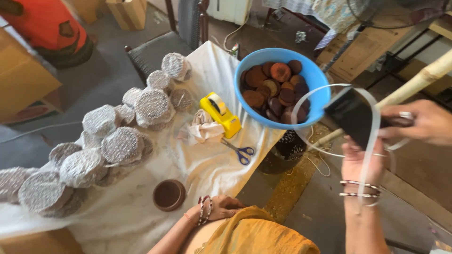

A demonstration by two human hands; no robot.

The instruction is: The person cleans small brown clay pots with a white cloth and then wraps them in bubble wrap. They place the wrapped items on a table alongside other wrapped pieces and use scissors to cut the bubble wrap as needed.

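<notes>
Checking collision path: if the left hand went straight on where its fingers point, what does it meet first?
Left hand would likely meet the black flat object gripped by the right hand; a white strap loops across there too, depth unclear.

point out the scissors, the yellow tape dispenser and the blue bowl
scissors [241, 152]: head view, on the blue handles.
yellow tape dispenser [220, 114]: head view, on the yellow body.
blue bowl [319, 96]: head view, on the bare right rim.

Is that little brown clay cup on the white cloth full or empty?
Empty. The brown clay cup stands upright on the white cloth, and its dark bare inside shows.
</notes>
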